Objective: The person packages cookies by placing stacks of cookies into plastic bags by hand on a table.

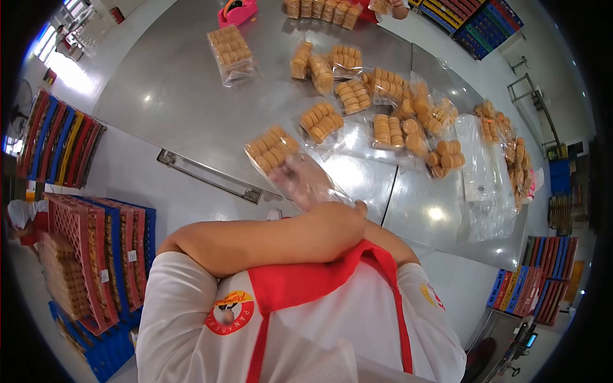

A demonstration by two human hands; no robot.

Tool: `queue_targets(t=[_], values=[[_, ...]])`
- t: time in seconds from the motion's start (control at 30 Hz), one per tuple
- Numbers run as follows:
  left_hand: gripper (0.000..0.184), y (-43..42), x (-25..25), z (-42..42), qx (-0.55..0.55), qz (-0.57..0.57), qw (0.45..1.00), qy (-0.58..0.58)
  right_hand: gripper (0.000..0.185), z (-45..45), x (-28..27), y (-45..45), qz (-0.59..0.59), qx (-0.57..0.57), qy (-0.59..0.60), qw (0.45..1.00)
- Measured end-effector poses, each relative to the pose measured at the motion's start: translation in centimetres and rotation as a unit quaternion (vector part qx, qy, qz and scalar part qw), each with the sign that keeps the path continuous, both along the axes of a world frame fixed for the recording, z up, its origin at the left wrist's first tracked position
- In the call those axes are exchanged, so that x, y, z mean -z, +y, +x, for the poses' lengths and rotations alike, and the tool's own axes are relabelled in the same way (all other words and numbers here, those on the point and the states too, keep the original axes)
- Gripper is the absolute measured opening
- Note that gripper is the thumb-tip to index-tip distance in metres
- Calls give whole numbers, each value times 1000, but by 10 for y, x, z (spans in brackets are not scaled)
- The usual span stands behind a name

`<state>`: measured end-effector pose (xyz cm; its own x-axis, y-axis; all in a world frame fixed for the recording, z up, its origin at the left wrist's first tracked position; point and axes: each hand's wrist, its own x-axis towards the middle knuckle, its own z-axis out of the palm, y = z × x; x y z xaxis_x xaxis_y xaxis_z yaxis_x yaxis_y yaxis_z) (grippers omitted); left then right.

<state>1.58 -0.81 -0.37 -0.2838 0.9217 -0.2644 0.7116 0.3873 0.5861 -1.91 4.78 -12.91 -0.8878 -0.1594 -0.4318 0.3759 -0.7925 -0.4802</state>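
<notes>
A clear plastic bag (325,180) with rows of round cookies (271,148) at its far end lies in front of me, over the table's near edge. My right hand (303,182) shows through the plastic, its fingers stretched toward the cookies. Whether it is inside the bag or under it I cannot tell. Crossing over from the left, my left hand (345,223) is closed at the near end of the bag. My left forearm covers part of the right wrist.
Several filled cookie bags (321,121) lie on the steel table (179,96). Flat clear bags (482,172) are at the right. A pink tape dispenser (237,11) stands at the far edge. Stacked crates (96,255) are to my left. Another person's hand (399,9) shows at the top.
</notes>
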Motion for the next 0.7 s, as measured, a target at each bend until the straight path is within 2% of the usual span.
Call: queue_targets(t=[0.1, 0.2, 0.27, 0.33, 0.37, 0.4, 0.5, 0.53, 0.57, 0.6, 0.63, 0.67, 0.7], values=[[53, -7, -6, -14, -25, 21, 999, -12, 26, -3, -37, -5, 103, -3, 59, 993], [47, -8, 0, -14, -21, 45, 999, -7, 19, -19, -9, -3, -24, -1, 11, 1000], [46, -9, -4, -22, 30, 31, 998, 47, 20, -39, 30, -7, 211, 10, 179, 961], [46, -9, -6, -34, 57, 8, 995, 87, 21, -60, 29, -15, 187, 29, 191, 963], [46, -10, -5, -39, 58, -12, 994, 96, 21, -67, 11, -22, 44, 43, 114, 992], [46, -12, -2, -42, 60, -32, 992, 105, 21, -71, -1, -28, -101, 55, 34, 993], [45, -24, 30, -44, -58, 59, 995, 56, 11, -78, 20, -34, -52, 58, 26, 997], [47, -32, 39, -45, -80, 170, 981, 53, 9, -74, 42, -29, 152, 42, 126, 979], [49, -44, 49, -47, -101, 279, 954, 51, 8, -63, 72, -21, 347, 26, 220, 911], [51, -58, 62, -49, -118, 382, 915, 49, 7, -58, 78, -17, 435, 9, 274, 858], [53, -74, 81, -50, -258, 457, 849, 60, 7, -53, 85, -14, 517, 5, 322, 793], [55, -88, 101, -53, -390, 519, 758, 68, 7, -48, 79, -13, 511, -2, 337, 791], [61, -94, 115, -61, -498, 532, 684, 12, 9, -44, 59, -13, 565, -8, 372, 736]])
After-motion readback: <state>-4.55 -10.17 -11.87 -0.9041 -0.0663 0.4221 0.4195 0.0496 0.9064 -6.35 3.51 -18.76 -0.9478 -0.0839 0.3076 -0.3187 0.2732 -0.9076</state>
